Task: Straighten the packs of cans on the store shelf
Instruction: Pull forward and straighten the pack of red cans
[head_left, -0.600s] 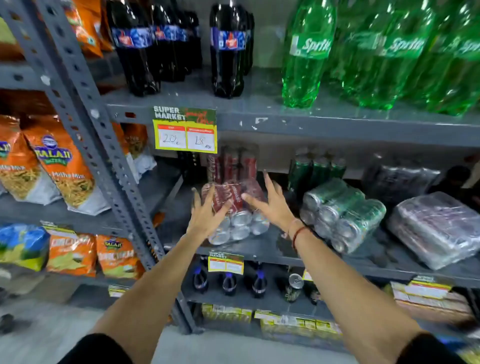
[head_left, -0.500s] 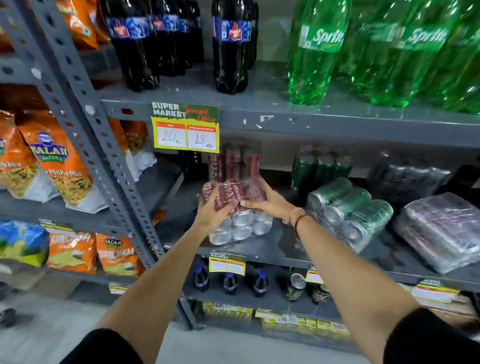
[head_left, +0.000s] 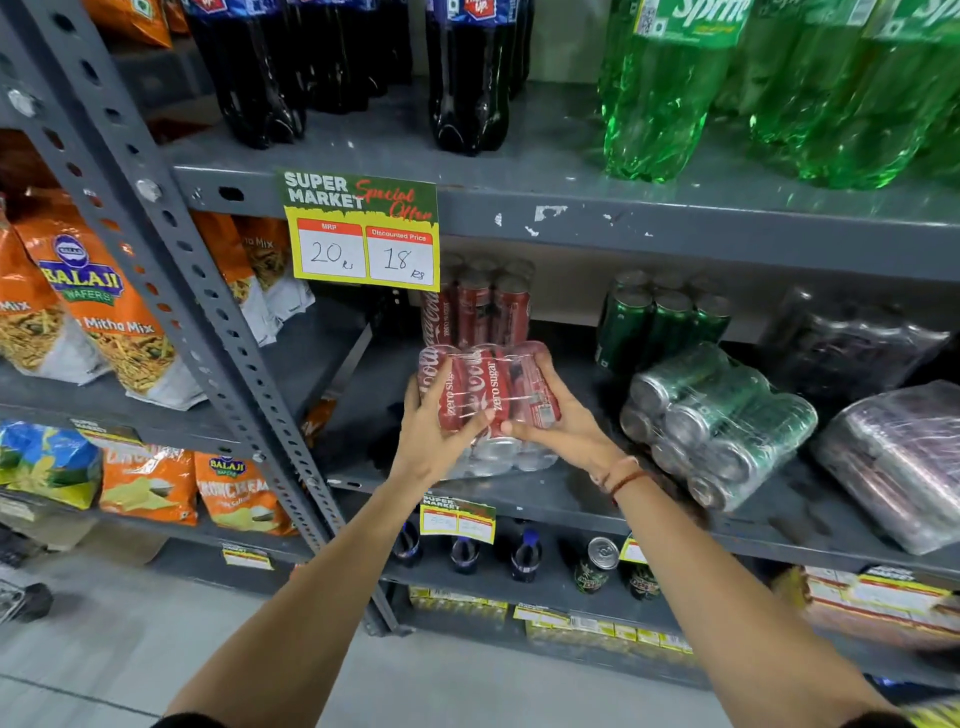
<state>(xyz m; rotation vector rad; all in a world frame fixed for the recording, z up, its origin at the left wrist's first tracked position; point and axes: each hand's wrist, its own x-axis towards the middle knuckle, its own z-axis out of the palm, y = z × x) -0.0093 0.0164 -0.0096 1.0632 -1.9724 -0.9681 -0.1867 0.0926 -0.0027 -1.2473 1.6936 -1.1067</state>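
A shrink-wrapped pack of red zero-sugar cola cans (head_left: 488, 384) lies on its side on the grey middle shelf (head_left: 561, 499), can bottoms toward me. My left hand (head_left: 434, 436) grips its left side and my right hand (head_left: 563, 421) grips its right side and top. Behind it stands an upright pack of red cans (head_left: 478, 306). To the right a pack of green cans (head_left: 727, 421) lies tilted on its side, with an upright green pack (head_left: 660, 322) behind it. Farther right lie a clear-wrapped pack of dark cans (head_left: 904, 462) and another dark pack (head_left: 852, 343) behind.
A yellow price tag (head_left: 363, 234) hangs from the upper shelf edge above the red packs. Dark cola bottles (head_left: 467, 73) and green Sprite bottles (head_left: 670, 88) stand on the top shelf. A slotted grey upright (head_left: 208, 312) separates snack bags (head_left: 104, 312) at the left. Small bottles and cans sit on the shelf below.
Both hands went from open and spread in front of the red pack to closed on its sides. The view has moved closer to the shelf.
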